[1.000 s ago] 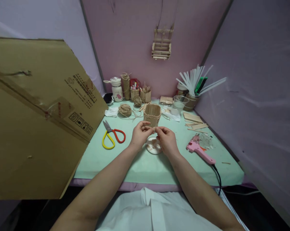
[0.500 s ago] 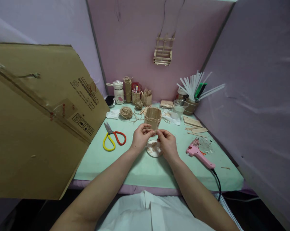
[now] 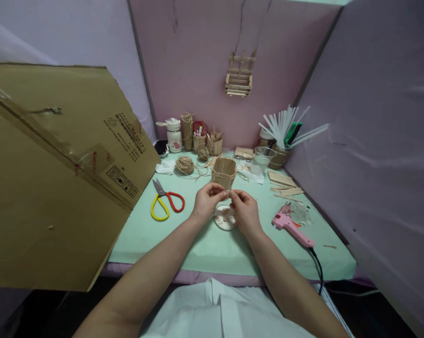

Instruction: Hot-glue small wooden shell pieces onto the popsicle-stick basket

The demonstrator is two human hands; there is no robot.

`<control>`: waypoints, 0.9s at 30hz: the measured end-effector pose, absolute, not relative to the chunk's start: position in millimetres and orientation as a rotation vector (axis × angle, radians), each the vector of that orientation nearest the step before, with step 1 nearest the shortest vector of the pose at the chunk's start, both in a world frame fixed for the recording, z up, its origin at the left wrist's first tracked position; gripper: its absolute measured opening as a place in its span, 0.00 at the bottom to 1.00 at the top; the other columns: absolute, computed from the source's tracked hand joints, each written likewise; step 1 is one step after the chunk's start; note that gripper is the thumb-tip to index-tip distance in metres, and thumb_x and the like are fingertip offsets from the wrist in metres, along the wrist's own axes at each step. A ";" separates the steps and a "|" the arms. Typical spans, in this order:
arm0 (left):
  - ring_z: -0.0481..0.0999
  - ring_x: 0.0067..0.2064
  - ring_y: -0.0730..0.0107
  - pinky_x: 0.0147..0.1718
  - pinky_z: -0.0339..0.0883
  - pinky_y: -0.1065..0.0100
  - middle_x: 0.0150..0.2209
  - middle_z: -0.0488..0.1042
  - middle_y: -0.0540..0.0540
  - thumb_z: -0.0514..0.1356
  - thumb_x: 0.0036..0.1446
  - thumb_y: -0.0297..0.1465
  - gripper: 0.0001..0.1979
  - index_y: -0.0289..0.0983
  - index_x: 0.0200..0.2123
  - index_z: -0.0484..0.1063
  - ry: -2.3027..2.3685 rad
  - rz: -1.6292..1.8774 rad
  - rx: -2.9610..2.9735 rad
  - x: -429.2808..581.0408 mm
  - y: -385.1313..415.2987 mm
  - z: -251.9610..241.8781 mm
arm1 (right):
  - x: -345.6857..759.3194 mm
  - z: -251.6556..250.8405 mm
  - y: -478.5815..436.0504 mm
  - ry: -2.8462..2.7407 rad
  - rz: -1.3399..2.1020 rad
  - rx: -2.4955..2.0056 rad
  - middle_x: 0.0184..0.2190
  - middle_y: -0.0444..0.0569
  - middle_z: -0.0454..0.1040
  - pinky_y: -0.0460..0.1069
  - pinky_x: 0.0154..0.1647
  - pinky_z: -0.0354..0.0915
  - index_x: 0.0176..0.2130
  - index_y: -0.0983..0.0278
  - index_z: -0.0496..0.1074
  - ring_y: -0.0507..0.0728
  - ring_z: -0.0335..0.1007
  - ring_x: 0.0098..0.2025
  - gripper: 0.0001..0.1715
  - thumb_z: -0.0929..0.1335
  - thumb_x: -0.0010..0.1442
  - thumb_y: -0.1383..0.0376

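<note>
My left hand [image 3: 208,203] and my right hand [image 3: 245,206] meet at the fingertips over the middle of the table, both closed in a pinch. A small tan bit shows between them, too small to name. Just behind the fingers stands a cup-like holder [image 3: 223,174] of brown strips with braided twine around its rim; its lower front is partly hidden by my hands. Below the hands lies a round white disc [image 3: 224,218] with brownish patches, its right edge close to my right hand.
Scissors [image 3: 165,202] lie at left beside a large cardboard sheet [image 3: 67,188]. A pink glue gun [image 3: 292,227] with a black cord and wooden sticks [image 3: 285,184] lie at right. Behind are a twine ball [image 3: 185,165], a plastic cup [image 3: 263,158] and a white bottle [image 3: 174,137].
</note>
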State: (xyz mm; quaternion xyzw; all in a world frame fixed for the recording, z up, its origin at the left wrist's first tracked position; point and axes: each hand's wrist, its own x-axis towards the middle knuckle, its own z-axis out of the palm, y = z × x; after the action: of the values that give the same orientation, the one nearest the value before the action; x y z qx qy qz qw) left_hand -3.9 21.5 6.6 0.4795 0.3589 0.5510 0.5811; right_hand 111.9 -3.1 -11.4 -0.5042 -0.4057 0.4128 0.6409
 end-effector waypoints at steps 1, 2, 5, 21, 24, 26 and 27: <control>0.75 0.30 0.71 0.36 0.71 0.66 0.25 0.74 0.50 0.71 0.36 0.35 0.17 0.35 0.28 0.70 0.840 1.282 1.113 -3.9 21.5 7.1 | 112.1 -11.6 -2.9 -0.923 0.936 -1.149 0.24 0.43 0.72 0.47 0.26 0.58 0.31 0.63 0.75 0.50 0.60 0.23 0.18 0.72 0.48 0.51; 0.75 0.30 0.71 0.36 0.71 0.66 0.25 0.74 0.50 0.71 0.36 0.35 0.17 0.35 0.28 0.70 0.842 1.276 1.103 -3.9 21.5 7.6 | 112.3 -11.9 -2.7 -0.923 0.930 -1.151 0.24 0.43 0.72 0.47 0.27 0.58 0.30 0.63 0.75 0.50 0.60 0.23 0.18 0.72 0.48 0.51; 0.75 0.30 0.71 0.35 0.71 0.66 0.25 0.74 0.50 0.72 0.34 0.34 0.18 0.35 0.29 0.70 0.841 1.254 1.075 -4.3 21.6 9.2 | 113.1 -13.3 -1.7 -0.925 0.917 -1.159 0.24 0.43 0.72 0.47 0.27 0.58 0.30 0.63 0.75 0.50 0.59 0.23 0.17 0.71 0.49 0.52; 0.75 0.30 0.71 0.36 0.70 0.66 0.25 0.74 0.48 0.70 0.38 0.32 0.14 0.34 0.28 0.71 0.839 1.212 1.059 -4.9 19.5 10.6 | 112.2 -15.3 -1.2 -0.902 0.950 -1.162 0.23 0.42 0.71 0.46 0.27 0.58 0.29 0.63 0.75 0.50 0.59 0.23 0.15 0.72 0.48 0.54; 0.74 0.29 0.72 0.35 0.69 0.67 0.24 0.74 0.48 0.69 0.38 0.32 0.12 0.34 0.27 0.72 0.849 1.210 1.067 -4.4 17.9 12.6 | 113.2 -10.5 -3.6 -0.919 0.934 -1.189 0.22 0.42 0.71 0.46 0.26 0.58 0.29 0.64 0.74 0.50 0.59 0.23 0.15 0.71 0.48 0.54; 0.74 0.30 0.72 0.34 0.68 0.68 0.25 0.74 0.48 0.69 0.38 0.32 0.12 0.34 0.28 0.73 0.856 1.192 1.063 -3.9 17.9 12.8 | 120.2 -2.7 -10.1 -0.961 0.880 -1.241 0.23 0.43 0.71 0.47 0.27 0.58 0.28 0.65 0.74 0.50 0.60 0.24 0.16 0.71 0.49 0.53; 0.73 0.30 0.72 0.34 0.67 0.68 0.25 0.74 0.47 0.69 0.39 0.32 0.12 0.33 0.28 0.73 0.861 1.178 1.058 -3.7 18.1 12.6 | 126.5 2.1 -15.1 -1.002 0.834 -1.278 0.23 0.43 0.71 0.47 0.28 0.59 0.28 0.65 0.74 0.51 0.61 0.24 0.17 0.70 0.49 0.53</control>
State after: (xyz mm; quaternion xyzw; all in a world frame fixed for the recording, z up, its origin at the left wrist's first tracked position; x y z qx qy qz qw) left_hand -3.7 18.1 12.6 0.4601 0.3744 0.5126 0.6208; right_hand 126.5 -15.1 2.1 -0.5538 -0.4341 0.3615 0.6117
